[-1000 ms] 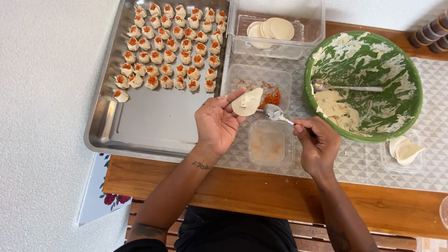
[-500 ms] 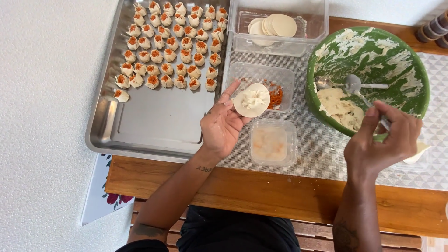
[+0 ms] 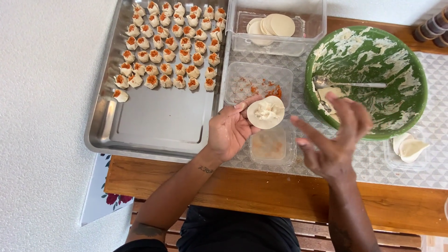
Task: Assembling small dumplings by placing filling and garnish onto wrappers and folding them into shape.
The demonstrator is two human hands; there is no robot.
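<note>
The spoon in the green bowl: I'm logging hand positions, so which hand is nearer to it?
Right. The right hand hovers open at the green bowl's near rim, just below the spoon. The left hand is farther left, holding the filled wrapper.

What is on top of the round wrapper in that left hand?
A small pale lump of filling sits on the wrapper, held by the left hand. The wrapper's underside is hidden.

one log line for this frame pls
left hand: holds filled wrapper | right hand: empty, open | spoon: in bowl
</note>
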